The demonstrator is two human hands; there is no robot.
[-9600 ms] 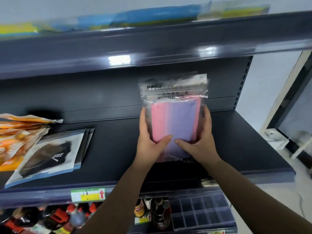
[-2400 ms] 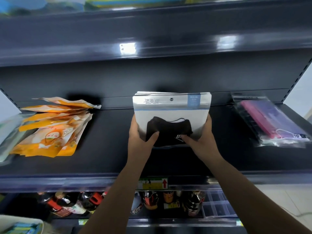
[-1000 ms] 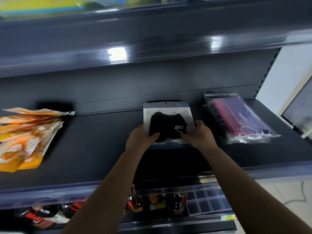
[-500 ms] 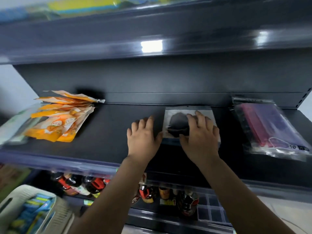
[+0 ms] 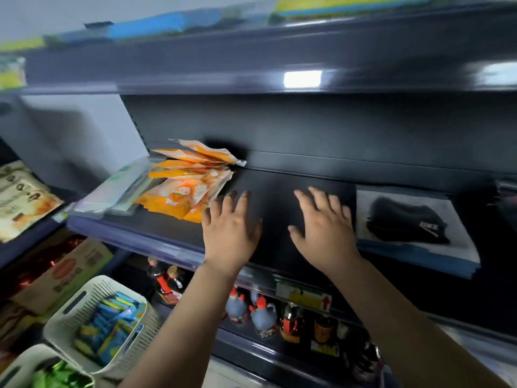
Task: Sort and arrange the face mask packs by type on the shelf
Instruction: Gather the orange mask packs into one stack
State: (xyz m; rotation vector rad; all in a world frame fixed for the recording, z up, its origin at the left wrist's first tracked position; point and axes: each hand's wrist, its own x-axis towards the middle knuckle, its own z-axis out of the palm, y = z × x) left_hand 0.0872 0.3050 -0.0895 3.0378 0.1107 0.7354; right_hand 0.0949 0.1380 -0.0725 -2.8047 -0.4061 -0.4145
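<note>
A stack of white packs with a black mask point(image 5: 411, 225) lies flat on the dark shelf point(image 5: 279, 191), at the right. Orange mask packs point(image 5: 187, 186) are piled at the shelf's left, with pale greenish packs point(image 5: 117, 189) beside them at the far left edge. My left hand point(image 5: 229, 231) hovers over the shelf with fingers spread, its fingertips near the orange pile. My right hand point(image 5: 324, 228) is spread the same way, just left of the black-mask stack. Neither hand holds anything.
The upper shelf point(image 5: 251, 54) carries blue and yellow packs. Sauce bottles point(image 5: 260, 312) stand on the shelf below. Two white baskets point(image 5: 103, 323) with blue and green packs sit at lower left, next to a cardboard box point(image 5: 64, 275).
Both hands have let go of the black-mask stack and moved left across the shelf toward the orange packs. The view has swung left; the pink and purple pack is out of view.
</note>
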